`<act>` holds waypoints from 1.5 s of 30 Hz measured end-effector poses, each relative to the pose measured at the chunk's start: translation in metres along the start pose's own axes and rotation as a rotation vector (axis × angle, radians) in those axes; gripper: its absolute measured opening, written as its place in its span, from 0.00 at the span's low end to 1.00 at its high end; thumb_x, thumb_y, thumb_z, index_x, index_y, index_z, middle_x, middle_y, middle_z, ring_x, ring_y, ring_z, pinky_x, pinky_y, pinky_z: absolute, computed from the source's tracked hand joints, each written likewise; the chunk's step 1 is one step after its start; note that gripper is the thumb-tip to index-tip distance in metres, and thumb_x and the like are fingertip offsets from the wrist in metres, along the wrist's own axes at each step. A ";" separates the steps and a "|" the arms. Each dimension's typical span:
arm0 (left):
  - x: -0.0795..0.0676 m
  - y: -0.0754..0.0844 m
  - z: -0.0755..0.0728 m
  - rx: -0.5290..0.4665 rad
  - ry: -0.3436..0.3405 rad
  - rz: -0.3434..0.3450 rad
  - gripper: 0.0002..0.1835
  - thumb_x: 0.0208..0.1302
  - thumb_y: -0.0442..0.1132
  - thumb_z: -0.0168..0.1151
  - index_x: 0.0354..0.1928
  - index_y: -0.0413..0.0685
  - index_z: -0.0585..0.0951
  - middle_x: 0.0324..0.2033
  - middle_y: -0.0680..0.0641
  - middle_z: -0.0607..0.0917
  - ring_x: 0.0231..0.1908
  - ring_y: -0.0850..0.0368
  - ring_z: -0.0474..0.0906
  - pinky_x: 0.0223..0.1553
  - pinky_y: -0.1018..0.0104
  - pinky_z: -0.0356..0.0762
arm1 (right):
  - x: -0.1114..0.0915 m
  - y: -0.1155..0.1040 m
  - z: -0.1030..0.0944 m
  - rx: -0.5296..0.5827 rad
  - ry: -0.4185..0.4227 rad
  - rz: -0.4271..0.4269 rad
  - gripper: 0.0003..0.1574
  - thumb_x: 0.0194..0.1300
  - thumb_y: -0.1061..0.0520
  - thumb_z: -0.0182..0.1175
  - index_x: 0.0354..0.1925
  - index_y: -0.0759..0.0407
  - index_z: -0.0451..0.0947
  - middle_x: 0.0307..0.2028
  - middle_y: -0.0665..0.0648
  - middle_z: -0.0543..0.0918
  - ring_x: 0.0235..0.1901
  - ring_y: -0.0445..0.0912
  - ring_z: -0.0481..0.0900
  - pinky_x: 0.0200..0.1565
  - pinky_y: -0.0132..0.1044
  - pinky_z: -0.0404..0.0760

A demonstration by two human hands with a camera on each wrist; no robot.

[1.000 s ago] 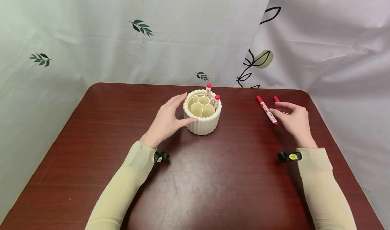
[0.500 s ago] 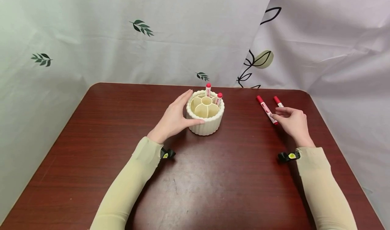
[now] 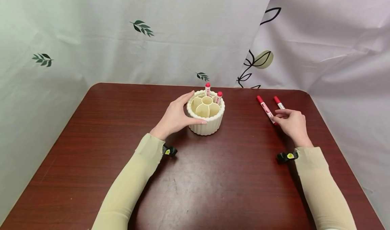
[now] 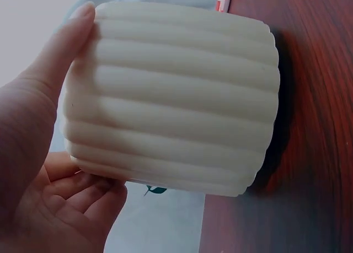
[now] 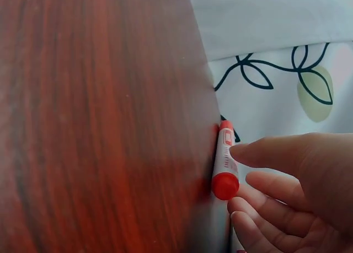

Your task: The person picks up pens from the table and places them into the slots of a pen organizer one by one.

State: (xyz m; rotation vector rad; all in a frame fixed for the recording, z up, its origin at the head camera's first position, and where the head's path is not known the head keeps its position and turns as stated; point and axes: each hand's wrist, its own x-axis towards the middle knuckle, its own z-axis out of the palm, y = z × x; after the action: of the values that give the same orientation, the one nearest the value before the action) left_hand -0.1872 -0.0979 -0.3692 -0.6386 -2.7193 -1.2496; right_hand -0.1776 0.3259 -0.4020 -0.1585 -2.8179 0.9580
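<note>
A cream fluted pen holder [image 3: 204, 125] with petal-shaped compartments stands on the table. My left hand [image 3: 175, 117] grips its left side, thumb across the near wall and fingers round the back. The left wrist view shows the ribbed holder [image 4: 176, 98] between thumb and fingers. Two markers with red caps, a back one [image 3: 208, 89] and a right one [image 3: 218, 97], stand in the compartments. My right hand [image 3: 293, 124] reaches over a red-and-white marker [image 3: 264, 107] lying on the table. In the right wrist view, thumb and fingertips are right at this marker [image 5: 225, 159], loosely curved.
Another red-capped marker [image 3: 278, 101] lies just to the right, partly hidden by my right hand. The dark red-brown wooden table [image 3: 213, 179] ends at a pale leaf-patterned curtain [image 3: 170, 43] along the back and sides.
My left hand and the pen holder have shifted slightly to the right. My right hand has drawn back a little towards the near end of the left lying marker, uncovering more of the other one.
</note>
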 end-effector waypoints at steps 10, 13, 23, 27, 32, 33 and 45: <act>0.002 -0.004 0.000 -0.029 0.005 0.002 0.64 0.38 0.66 0.83 0.76 0.46 0.66 0.72 0.54 0.69 0.69 0.63 0.64 0.68 0.65 0.64 | -0.002 0.003 0.005 -0.047 -0.010 -0.006 0.20 0.63 0.52 0.72 0.48 0.65 0.87 0.35 0.62 0.88 0.33 0.47 0.80 0.32 0.37 0.71; 0.003 -0.004 -0.001 -0.023 -0.008 0.005 0.63 0.39 0.65 0.83 0.77 0.47 0.65 0.73 0.53 0.68 0.70 0.62 0.64 0.68 0.64 0.64 | -0.002 0.004 0.007 -0.049 -0.008 -0.016 0.20 0.63 0.52 0.72 0.46 0.66 0.87 0.33 0.63 0.88 0.34 0.54 0.81 0.33 0.39 0.72; 0.003 -0.006 -0.002 -0.044 -0.021 0.010 0.64 0.39 0.65 0.83 0.77 0.47 0.64 0.73 0.54 0.68 0.70 0.64 0.63 0.68 0.65 0.64 | -0.002 0.005 0.010 -0.058 -0.007 -0.012 0.19 0.63 0.52 0.72 0.44 0.66 0.87 0.29 0.61 0.87 0.33 0.55 0.78 0.33 0.42 0.71; 0.003 -0.006 -0.001 -0.046 -0.021 0.011 0.64 0.39 0.65 0.83 0.77 0.47 0.64 0.73 0.54 0.67 0.70 0.64 0.63 0.68 0.65 0.64 | -0.002 0.004 0.010 -0.050 0.002 -0.008 0.19 0.65 0.51 0.69 0.45 0.66 0.88 0.32 0.62 0.88 0.35 0.55 0.78 0.35 0.42 0.71; 0.003 -0.005 -0.002 -0.051 -0.019 0.004 0.64 0.39 0.65 0.83 0.77 0.47 0.65 0.73 0.54 0.68 0.70 0.63 0.64 0.68 0.64 0.65 | -0.003 0.001 0.010 -0.027 0.020 -0.014 0.20 0.67 0.50 0.67 0.46 0.65 0.88 0.37 0.63 0.89 0.37 0.53 0.81 0.37 0.39 0.71; 0.003 -0.005 -0.002 -0.051 -0.019 0.001 0.64 0.39 0.65 0.83 0.77 0.47 0.65 0.73 0.54 0.68 0.70 0.64 0.64 0.68 0.64 0.65 | -0.002 0.001 0.010 -0.025 0.023 -0.013 0.20 0.67 0.50 0.67 0.47 0.65 0.88 0.37 0.64 0.89 0.38 0.53 0.81 0.37 0.39 0.72; 0.003 -0.004 -0.003 -0.051 -0.016 -0.001 0.63 0.39 0.66 0.83 0.77 0.48 0.65 0.72 0.54 0.68 0.69 0.65 0.64 0.67 0.66 0.65 | -0.002 -0.012 0.007 0.038 0.205 -0.028 0.19 0.68 0.51 0.66 0.50 0.61 0.89 0.40 0.69 0.87 0.45 0.63 0.79 0.43 0.46 0.69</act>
State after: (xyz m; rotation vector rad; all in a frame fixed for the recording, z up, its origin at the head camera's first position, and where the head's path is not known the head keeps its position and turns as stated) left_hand -0.1919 -0.1015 -0.3693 -0.6548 -2.7088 -1.3239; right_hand -0.1775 0.3116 -0.4007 -0.1998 -2.6075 0.9308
